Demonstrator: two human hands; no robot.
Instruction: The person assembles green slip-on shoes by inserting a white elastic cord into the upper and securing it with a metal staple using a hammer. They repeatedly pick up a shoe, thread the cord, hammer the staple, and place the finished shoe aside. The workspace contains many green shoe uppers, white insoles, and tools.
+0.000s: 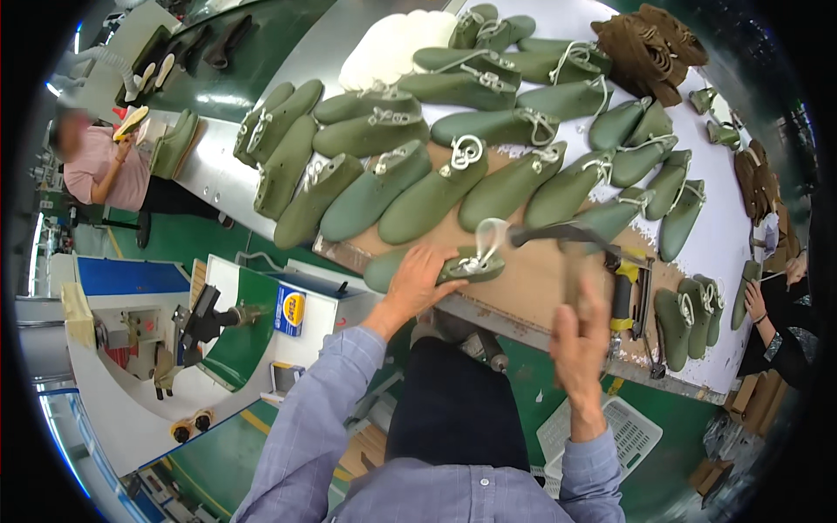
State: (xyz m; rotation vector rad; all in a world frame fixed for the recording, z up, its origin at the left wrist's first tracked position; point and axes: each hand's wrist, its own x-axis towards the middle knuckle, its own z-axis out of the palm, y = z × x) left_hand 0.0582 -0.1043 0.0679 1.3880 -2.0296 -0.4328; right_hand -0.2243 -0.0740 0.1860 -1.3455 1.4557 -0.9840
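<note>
My left hand (417, 284) presses a green shoe last (384, 269) down at the near edge of the table, fingers wrapped over its middle. A loop of white cord (491, 244) rises from the last's heel end. My right hand (581, 342) grips the handle of a hammer (558, 234), smeared by motion, its head raised just right of that cord. Behind both hands, more green shoe lasts (433, 199) lie in rows, many with white cord tied at the heel end. A hacksaw with a yellow grip (624, 292) lies right of the hammer.
Brown shoe uppers (649, 52) are heaped at the back right. Several lasts (684, 318) lie near the right edge, close to another person's hand (755, 301). At left stands a white machine (157, 349); a person in pink (105, 170) handles a shoe part. A white crate (634, 431) sits below the table.
</note>
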